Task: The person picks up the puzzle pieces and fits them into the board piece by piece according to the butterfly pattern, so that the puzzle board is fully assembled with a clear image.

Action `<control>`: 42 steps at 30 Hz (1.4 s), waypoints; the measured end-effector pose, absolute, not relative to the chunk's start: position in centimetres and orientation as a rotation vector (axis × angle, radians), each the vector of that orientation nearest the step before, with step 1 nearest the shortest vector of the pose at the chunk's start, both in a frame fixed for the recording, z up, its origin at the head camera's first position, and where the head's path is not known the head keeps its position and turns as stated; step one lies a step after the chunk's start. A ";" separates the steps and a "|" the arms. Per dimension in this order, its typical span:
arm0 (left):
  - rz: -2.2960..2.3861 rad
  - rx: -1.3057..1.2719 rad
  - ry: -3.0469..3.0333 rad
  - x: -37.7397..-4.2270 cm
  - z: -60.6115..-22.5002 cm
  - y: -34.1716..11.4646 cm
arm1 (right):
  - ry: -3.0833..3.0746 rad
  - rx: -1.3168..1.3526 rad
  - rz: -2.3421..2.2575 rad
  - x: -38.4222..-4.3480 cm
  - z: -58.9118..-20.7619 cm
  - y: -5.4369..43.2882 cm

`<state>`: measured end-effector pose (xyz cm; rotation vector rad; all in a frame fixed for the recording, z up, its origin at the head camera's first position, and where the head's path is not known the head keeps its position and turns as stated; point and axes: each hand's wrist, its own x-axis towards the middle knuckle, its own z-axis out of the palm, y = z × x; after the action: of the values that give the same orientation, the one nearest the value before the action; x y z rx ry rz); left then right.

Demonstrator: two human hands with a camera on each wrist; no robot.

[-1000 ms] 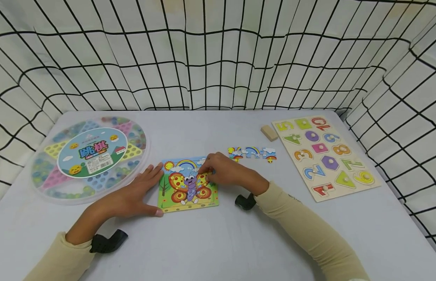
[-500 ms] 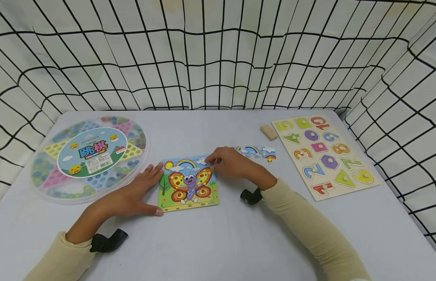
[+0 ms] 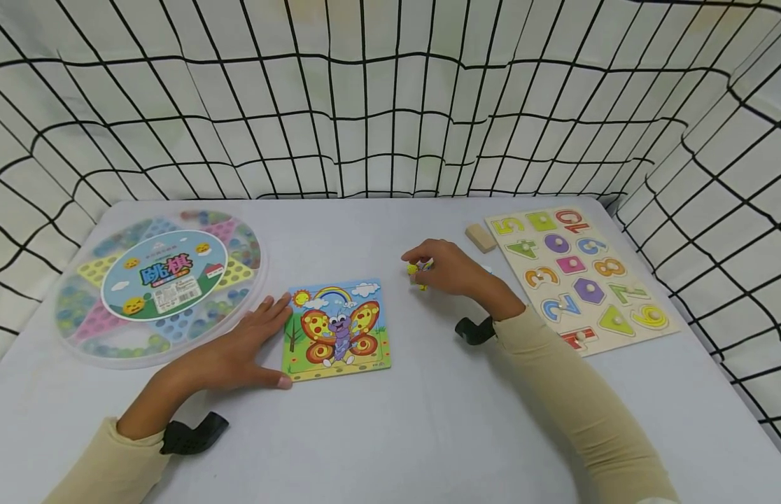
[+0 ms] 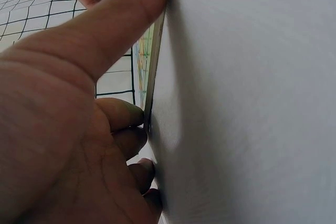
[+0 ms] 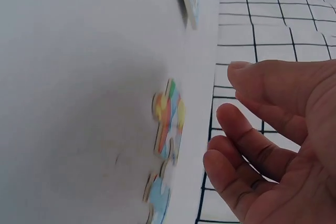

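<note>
The right hand point(image 3: 450, 269) has shifted from the butterfly puzzle point(image 3: 339, 332) to beside the loose jigsaw pieces point(image 5: 170, 119). Nearest, the left hand point(image 3: 239, 350) spans the puzzle's left edge, thumb stretched wide from the fingers at the near corner, probably to steady it; the puzzle lies flat on the table, its tiny corner print illegible. Farther off, the right fingers bend loosely, thumb apart, gripping nothing, seemingly kept low to reach the pieces. Left, a round game box point(image 3: 176, 329) wears a label point(image 3: 166, 273) reading 跳棋; right, a board point(image 3: 546, 259) shows numerals 1 to 10, a wooden block point(image 3: 481, 238) just beside its far end.
</note>
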<state>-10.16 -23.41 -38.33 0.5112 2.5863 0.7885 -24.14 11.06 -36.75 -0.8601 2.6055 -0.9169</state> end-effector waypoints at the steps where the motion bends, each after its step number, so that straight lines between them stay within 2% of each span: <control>1: 0.787 0.513 2.587 -10.2 -38.3 -23.4 | 2.606 -0.845 -0.913 -24.3 -36.8 11.3; 13: 0.781 0.524 2.586 -10.5 -38.0 -23.5 | 2.635 -0.754 -0.828 -25.9 -38.0 12.0; 33: 0.792 0.517 2.574 -10.3 -38.6 -23.4 | 2.620 -0.742 -0.696 -26.3 -38.7 12.2; 42: 0.781 0.508 2.578 -10.2 -38.2 -23.4 | 2.636 -0.689 -0.787 -26.5 -38.3 12.2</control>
<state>-10.22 -23.40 -38.23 0.5083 2.5781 0.7814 -26.46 12.16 -38.28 -0.6886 2.6359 -0.7868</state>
